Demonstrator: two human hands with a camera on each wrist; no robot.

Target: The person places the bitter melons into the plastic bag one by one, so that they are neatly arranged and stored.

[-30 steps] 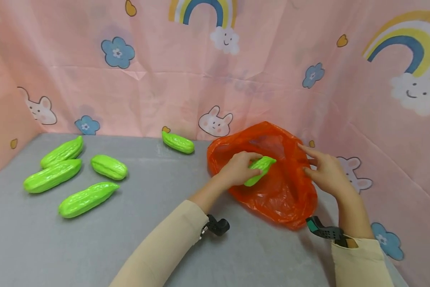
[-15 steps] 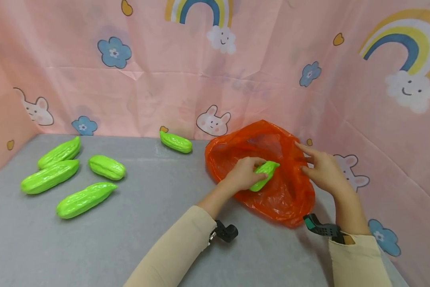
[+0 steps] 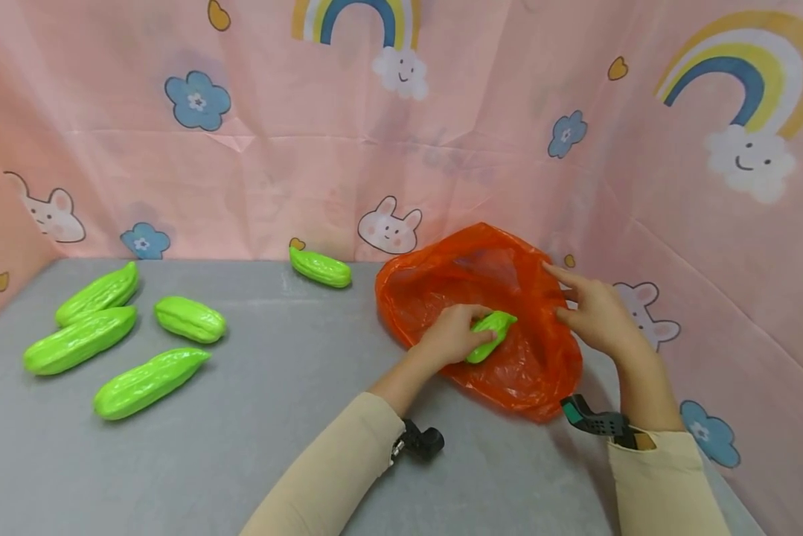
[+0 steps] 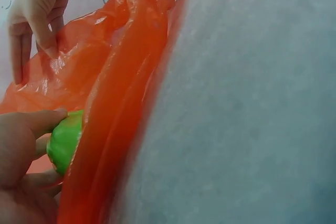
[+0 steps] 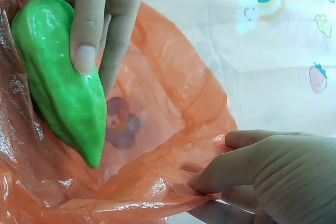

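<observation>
The left hand [image 3: 449, 336] clamps a green bitter gourd [image 3: 492, 339] between thumb and fingers; the gourd's pointed tip projects past them, inside the mouth of the orange-red plastic bag [image 3: 525, 380]. The right hand [image 3: 600, 314] pinches the bag's right rim.

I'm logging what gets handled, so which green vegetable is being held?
The green vegetable in the left hand, at the mouth of the orange bag; the other five lie on the grey table.

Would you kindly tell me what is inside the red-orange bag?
Inside the red-orange bag, the left hand holds one green gourd. The area beneath them is covered, so I cannot see it.
</observation>
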